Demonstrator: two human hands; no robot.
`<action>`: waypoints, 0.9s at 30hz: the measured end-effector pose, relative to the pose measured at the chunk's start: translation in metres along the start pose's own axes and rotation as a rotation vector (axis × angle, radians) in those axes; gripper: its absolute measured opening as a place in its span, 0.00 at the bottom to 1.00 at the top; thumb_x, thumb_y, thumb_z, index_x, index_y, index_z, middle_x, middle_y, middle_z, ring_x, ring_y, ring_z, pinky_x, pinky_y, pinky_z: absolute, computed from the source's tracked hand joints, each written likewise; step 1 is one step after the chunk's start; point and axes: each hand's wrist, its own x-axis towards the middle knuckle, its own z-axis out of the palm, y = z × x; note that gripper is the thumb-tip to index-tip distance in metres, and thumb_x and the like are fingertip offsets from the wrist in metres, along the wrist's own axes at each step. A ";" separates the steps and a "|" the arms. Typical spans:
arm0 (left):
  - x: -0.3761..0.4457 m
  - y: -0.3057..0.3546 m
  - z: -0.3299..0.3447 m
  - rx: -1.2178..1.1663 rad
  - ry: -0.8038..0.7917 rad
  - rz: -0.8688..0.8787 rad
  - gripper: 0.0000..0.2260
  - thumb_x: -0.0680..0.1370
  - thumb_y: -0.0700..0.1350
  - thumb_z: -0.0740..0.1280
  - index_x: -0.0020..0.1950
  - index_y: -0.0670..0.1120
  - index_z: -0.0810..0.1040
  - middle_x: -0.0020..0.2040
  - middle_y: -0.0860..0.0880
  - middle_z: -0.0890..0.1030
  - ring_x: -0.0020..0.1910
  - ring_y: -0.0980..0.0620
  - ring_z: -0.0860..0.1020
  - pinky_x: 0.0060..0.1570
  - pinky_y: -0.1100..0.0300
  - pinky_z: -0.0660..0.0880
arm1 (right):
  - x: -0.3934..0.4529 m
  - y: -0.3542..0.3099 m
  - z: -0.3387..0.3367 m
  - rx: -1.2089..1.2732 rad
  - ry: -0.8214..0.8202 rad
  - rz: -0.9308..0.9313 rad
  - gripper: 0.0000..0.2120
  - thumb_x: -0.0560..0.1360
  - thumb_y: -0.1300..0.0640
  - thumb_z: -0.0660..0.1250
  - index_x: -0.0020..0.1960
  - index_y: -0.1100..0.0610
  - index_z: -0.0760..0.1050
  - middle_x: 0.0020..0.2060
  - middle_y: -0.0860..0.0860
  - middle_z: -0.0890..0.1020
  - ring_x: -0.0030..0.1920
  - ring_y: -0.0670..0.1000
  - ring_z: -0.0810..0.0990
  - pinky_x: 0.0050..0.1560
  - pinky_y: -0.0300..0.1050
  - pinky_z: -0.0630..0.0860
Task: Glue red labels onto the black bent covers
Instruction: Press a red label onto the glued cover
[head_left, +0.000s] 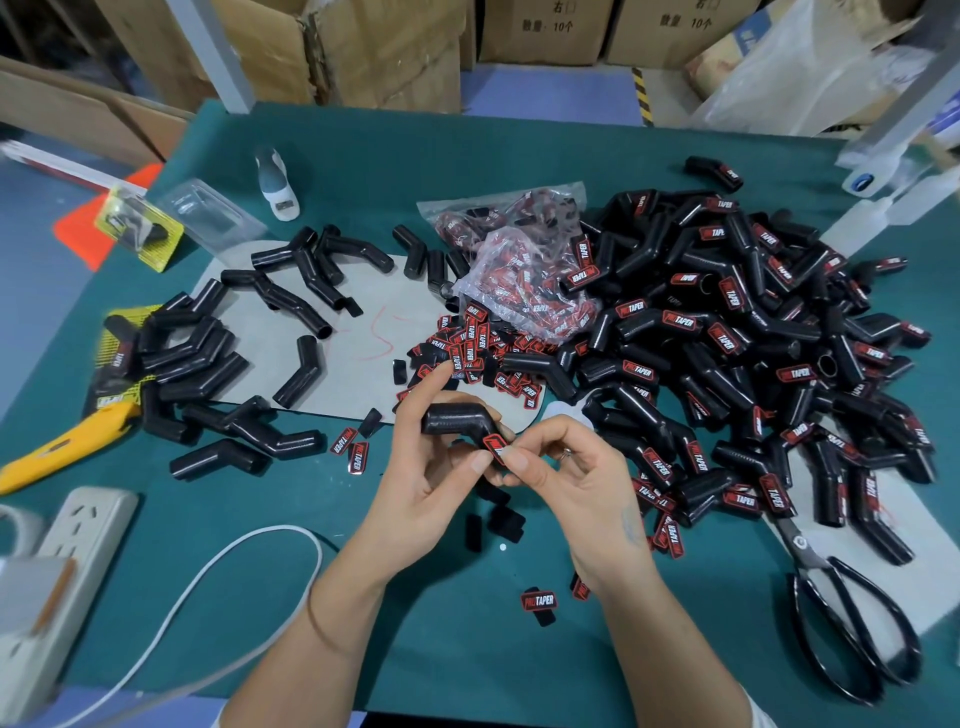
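Black bent cover (457, 422), light and likely stiff, gripped above the table (467, 150) by left hand (434, 478), best held by its upper leg; right hand (566, 467) pinching red label (494, 447) onto it.

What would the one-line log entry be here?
left hand: holds black bent cover | right hand: pressing red label on | step: labelling

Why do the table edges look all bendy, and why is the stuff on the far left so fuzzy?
Head view: the wide-angle lens bows the green table edges; the power strip and the far left corner smear into blur, while the left hand, right hand and the black bent cover they hold stay sharp; soft overhead light leaves faint shadows and small glints on the scissors.
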 end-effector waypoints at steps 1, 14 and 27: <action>0.000 -0.001 0.000 0.002 0.001 0.000 0.34 0.82 0.36 0.65 0.81 0.63 0.60 0.61 0.35 0.73 0.58 0.46 0.79 0.60 0.57 0.77 | 0.000 0.000 0.000 0.002 -0.001 0.002 0.08 0.75 0.56 0.78 0.46 0.59 0.82 0.41 0.58 0.84 0.42 0.55 0.85 0.49 0.44 0.81; -0.001 -0.006 0.000 0.004 -0.001 0.002 0.33 0.82 0.37 0.65 0.81 0.62 0.60 0.61 0.37 0.73 0.57 0.41 0.78 0.60 0.54 0.77 | 0.000 -0.001 0.001 -0.003 0.026 0.013 0.04 0.74 0.60 0.77 0.43 0.57 0.82 0.39 0.60 0.82 0.40 0.53 0.84 0.48 0.42 0.80; -0.002 -0.003 0.001 -0.003 -0.002 0.000 0.33 0.82 0.37 0.65 0.81 0.62 0.60 0.62 0.41 0.74 0.58 0.44 0.80 0.59 0.56 0.78 | -0.001 -0.002 0.002 -0.019 0.034 0.018 0.06 0.75 0.60 0.77 0.45 0.61 0.81 0.39 0.61 0.84 0.41 0.54 0.84 0.49 0.42 0.80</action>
